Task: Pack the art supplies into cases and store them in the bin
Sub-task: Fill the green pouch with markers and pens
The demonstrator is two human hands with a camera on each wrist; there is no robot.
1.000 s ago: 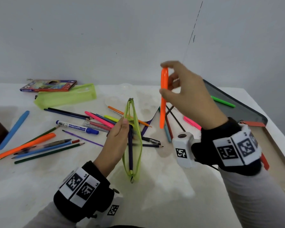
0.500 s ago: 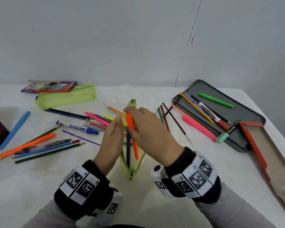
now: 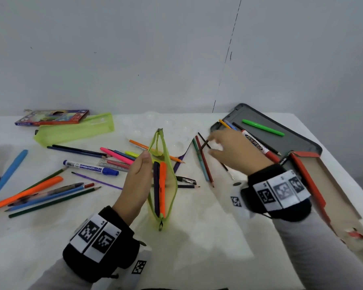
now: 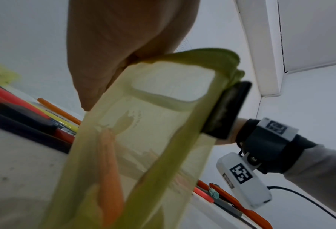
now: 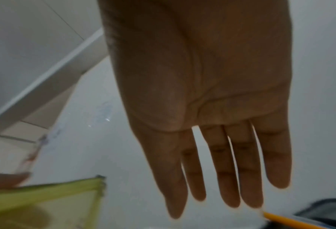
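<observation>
Two pens sit inside the translucent lime-green zip pouch (image 3: 166, 185) gripped by the left hand (image 3: 137, 181), so the empty, straight-fingered right hand (image 3: 237, 151) should pinch one loose pencil cleanly.

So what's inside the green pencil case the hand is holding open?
Inside the green pencil case lie an orange marker and a dark purple pen. The left hand hides anything behind it.

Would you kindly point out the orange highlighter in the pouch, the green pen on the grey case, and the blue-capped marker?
orange highlighter (image 3: 162, 189): head view, middle of its barrel inside the pouch.
green pen (image 3: 262, 127): head view, mid-barrel.
blue-capped marker (image 3: 86, 165): head view, on its white printed barrel.
</observation>
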